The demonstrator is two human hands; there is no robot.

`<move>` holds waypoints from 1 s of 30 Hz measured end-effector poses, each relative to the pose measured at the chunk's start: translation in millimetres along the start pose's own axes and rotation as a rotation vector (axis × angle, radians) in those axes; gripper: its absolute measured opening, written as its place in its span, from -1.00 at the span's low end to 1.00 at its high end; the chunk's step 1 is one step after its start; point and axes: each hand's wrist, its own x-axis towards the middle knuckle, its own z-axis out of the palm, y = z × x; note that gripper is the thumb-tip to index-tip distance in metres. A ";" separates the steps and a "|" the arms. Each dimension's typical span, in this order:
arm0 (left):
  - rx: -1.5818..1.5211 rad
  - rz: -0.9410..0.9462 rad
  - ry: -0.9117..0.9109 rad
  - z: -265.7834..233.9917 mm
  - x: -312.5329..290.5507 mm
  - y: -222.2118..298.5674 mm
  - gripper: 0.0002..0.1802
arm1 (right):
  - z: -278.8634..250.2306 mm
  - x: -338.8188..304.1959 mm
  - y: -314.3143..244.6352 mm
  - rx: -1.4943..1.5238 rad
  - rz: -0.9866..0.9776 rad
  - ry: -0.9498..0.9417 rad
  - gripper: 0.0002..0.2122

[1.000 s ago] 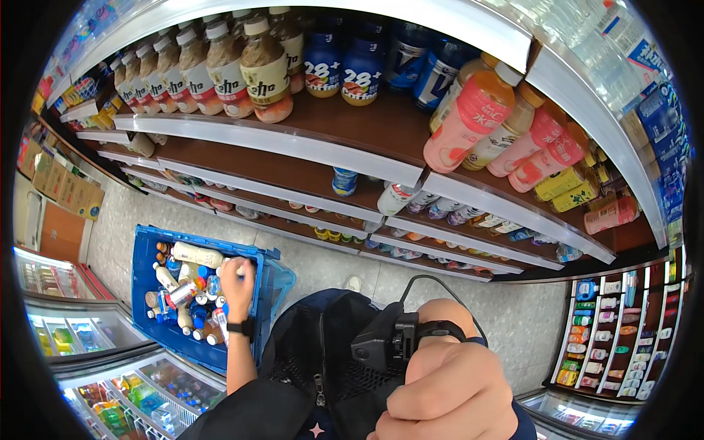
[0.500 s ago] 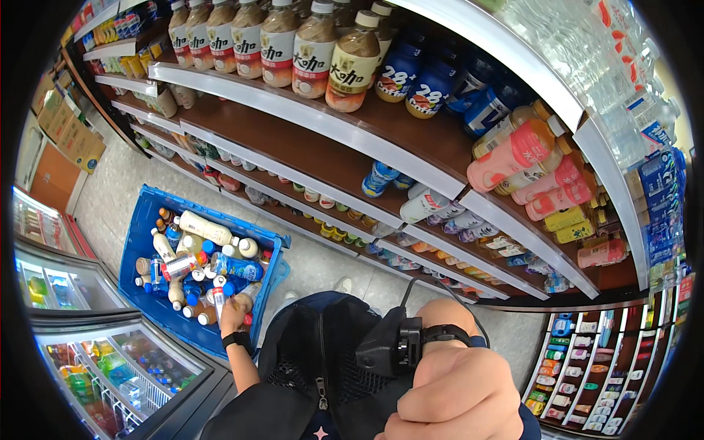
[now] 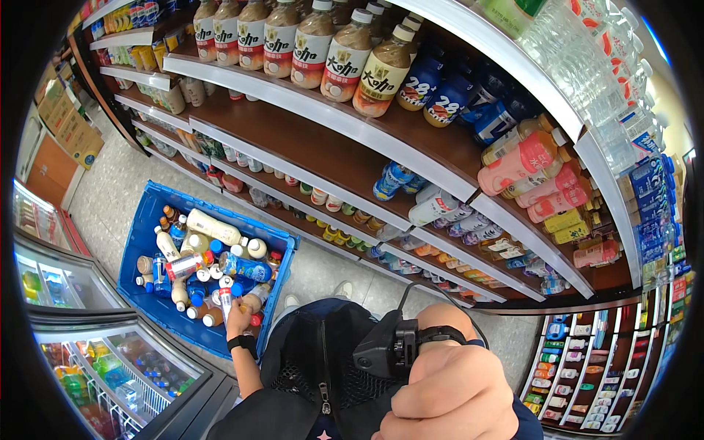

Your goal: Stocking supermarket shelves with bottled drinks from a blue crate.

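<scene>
My left hand [image 3: 238, 320], a dark band on its wrist, reaches into the near right part of a blue crate [image 3: 132, 242]. Its fingers are closed round a small bottle [image 3: 225, 295] with a white cap and a red-and-white label. Around it lie many jumbled drinks, among them a large cream-coloured bottle [image 3: 213, 226], a blue-labelled bottle [image 3: 249, 268] and a red-and-silver can [image 3: 188, 265]. Close below the view, my right hand [image 3: 451, 396] is curled into a fist in front of my body. Whether anything is inside it is hidden. A black device [image 3: 389, 348] is strapped by that wrist.
Long shelves [image 3: 308, 117] run along the far side, with brown drink bottles [image 3: 312, 51] on top and pink-labelled bottles [image 3: 521, 165] at right. Glass-topped coolers [image 3: 125, 374] flank the crate on the left. Stacked cartons [image 3: 66, 121] stand at far left.
The view has shifted a little, so shelves and crate sit slightly differently. My left hand keeps hold of the small bottle at nearly the same spot in the crate. My right fist stays closed.
</scene>
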 end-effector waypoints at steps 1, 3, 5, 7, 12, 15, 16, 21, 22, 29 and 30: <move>-0.003 -0.005 0.001 -1.1 0.7 -3.7 -0.48 | 3.2 3.5 -4.9 0.005 0.001 -0.001 -0.90; 0.010 0.028 -0.013 -3.0 6.1 -6.6 -0.46 | 6.0 14.9 -18.7 0.025 0.300 -0.058 -0.90; 0.020 0.029 -0.028 -4.4 10.9 -6.7 -0.45 | 11.7 6.6 -8.7 0.002 0.146 -0.046 -0.90; 0.029 0.015 -0.042 -4.4 11.9 -12.9 -0.44 | 18.7 4.2 -12.4 -0.009 0.000 -0.033 -0.89; 0.025 0.011 -0.077 -8.3 11.4 -6.2 -0.43 | 25.0 4.9 -15.7 -0.102 0.056 -0.034 -0.90; 0.018 0.011 -0.086 -14.8 9.2 -3.5 -0.42 | 22.9 5.8 -16.4 -0.087 0.061 -0.087 -0.91; 0.019 0.013 -0.085 -15.7 10.6 -4.8 -0.42 | 25.6 6.2 -16.3 -0.089 0.060 -0.086 -0.91; 0.097 0.005 -0.111 -18.3 14.7 -5.8 -0.40 | 30.5 6.5 -12.8 -0.126 0.017 -0.014 -0.91; 0.096 0.004 -0.111 -17.7 14.6 -6.9 -0.40 | 30.7 6.3 -12.1 -0.125 0.018 -0.014 -0.91; 0.051 0.015 -0.080 -10.8 13.3 -9.2 -0.35 | 36.0 1.8 -11.4 -0.072 0.013 -0.002 -0.90; 0.037 0.005 -0.080 -10.2 12.0 -7.8 -0.33 | 36.2 1.2 -10.9 -0.059 0.000 -0.017 -0.90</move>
